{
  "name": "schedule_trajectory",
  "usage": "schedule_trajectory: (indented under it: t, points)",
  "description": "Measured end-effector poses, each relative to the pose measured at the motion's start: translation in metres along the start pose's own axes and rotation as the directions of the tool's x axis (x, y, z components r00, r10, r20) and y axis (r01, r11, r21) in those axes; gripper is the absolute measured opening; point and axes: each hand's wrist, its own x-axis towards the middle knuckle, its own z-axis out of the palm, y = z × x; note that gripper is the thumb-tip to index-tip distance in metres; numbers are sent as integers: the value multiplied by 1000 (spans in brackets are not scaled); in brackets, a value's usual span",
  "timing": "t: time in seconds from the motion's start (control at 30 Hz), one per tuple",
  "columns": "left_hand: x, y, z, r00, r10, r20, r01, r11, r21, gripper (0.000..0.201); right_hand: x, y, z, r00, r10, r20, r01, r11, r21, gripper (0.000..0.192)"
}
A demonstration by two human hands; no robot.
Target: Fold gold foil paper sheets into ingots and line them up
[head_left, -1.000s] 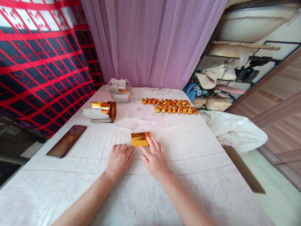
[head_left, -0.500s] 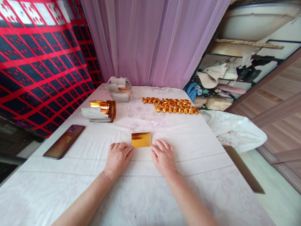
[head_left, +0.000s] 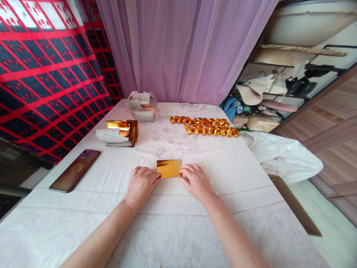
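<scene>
A small rectangle of gold foil paper (head_left: 169,169) lies on the cloth in front of me, with a narrow paler strip along its right edge. My left hand (head_left: 142,184) rests on the table and pinches the paper's lower left corner between thumb and fingers. At the right edge, my right hand (head_left: 196,182) has its thumb and forefinger closed on the paper, the other fingers curled beside them. Farther back on the right, folded gold foil pieces (head_left: 206,126) sit in rows. To the left stands a curled stack of gold and white foil sheets (head_left: 119,133).
A brown phone (head_left: 75,171) lies at the table's left side. Behind the sheets is a clear plastic bag (head_left: 141,106) of more paper. A white plastic bag (head_left: 287,156) and a cardboard box (head_left: 297,204) are beyond the right edge of the white patterned tablecloth (head_left: 173,238).
My right hand's fingers have drawn together onto the paper's right edge. The left hand stays at the left corner. The whole view has shifted slightly.
</scene>
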Motion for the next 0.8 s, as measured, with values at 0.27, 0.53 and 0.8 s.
schedule_trajectory:
  t: [0.27,0.53,0.8]
  points:
    - [1,1,0,999,47,-14,-46,997,56,24,-3,5,6,1000,-22,-17,22,1000,-22,22]
    - [0,2,1,985,141,-100,-125,980,156,18,-6,9,12,988,-95,-120,93,995,-23,21]
    - [1,-1,3,988,108,-114,-101,993,62,24,-5,7,16,975,-101,-200,100,995,-18,14]
